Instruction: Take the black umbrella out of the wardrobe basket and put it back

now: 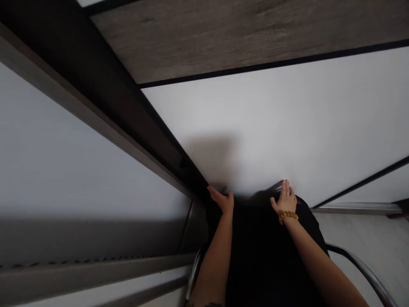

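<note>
A large door-like panel (287, 119) stands in front of me, white with a grey-brown wood-grain band (243, 38) and black dividing strips. My left hand (223, 200) is at the panel's black left edge, fingers stretched out and thumb apart, fingertips at or very near that edge. Over on the right, my right hand (285, 199) lies flat with fingers extended, its tips at the lower white surface; whether they press on it I cannot tell. A yellow-brown bead bracelet (288, 216) circles the right wrist. Neither hand holds anything.
Left of the panel runs a dark gap (134, 115) beside a brown frame post (96, 119) and a pale wall (57, 149). My black-clothed lap (265, 251) is below, with a curved metal chair arm (361, 264) at right. A floor rail (358, 209) edges the light floor (367, 232).
</note>
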Action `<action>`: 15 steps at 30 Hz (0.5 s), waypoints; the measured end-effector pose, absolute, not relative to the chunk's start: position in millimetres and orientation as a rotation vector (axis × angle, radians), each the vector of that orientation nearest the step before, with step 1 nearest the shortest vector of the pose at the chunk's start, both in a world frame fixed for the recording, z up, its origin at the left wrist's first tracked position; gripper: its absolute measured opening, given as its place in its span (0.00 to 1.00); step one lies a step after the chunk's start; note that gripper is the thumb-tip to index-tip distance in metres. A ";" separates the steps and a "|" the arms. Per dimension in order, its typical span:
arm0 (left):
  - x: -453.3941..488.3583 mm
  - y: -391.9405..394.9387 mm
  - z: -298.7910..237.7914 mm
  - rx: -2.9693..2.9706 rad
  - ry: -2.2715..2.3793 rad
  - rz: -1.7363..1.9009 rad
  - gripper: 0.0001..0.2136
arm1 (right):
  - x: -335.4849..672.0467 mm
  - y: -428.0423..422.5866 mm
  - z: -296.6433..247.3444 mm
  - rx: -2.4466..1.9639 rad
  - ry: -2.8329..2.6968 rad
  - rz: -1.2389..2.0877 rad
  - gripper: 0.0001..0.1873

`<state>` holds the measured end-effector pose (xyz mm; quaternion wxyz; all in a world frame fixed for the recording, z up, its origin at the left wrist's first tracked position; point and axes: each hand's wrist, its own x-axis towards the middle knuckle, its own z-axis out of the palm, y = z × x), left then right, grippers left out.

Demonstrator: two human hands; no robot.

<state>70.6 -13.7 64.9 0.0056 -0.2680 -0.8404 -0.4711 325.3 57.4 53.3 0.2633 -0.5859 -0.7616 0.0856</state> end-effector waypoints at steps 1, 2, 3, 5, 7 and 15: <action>67.4 -12.9 64.4 -0.810 -2.649 -1.494 0.52 | 324.4 58.8 52.3 -1.575 -2.047 0.237 0.50; 64.3 -12.2 64.1 -0.805 -2.668 -1.510 0.52 | 323.5 60.1 51.5 -1.562 -2.036 0.236 0.50; 61.5 -11.6 63.7 -0.824 -2.684 -1.520 0.52 | 322.6 61.4 51.2 -1.550 -2.027 0.227 0.50; 57.3 -10.9 62.6 -0.898 -2.702 -1.521 0.51 | 320.4 63.4 51.6 -1.541 -2.006 0.192 0.50; 55.1 -11.3 61.3 -0.953 -2.706 -1.516 0.50 | 317.4 64.5 52.8 -1.530 -1.982 0.144 0.51; 49.0 -20.9 61.9 -0.986 -2.652 -1.647 0.46 | 296.3 58.2 56.3 -1.294 -2.178 0.069 0.48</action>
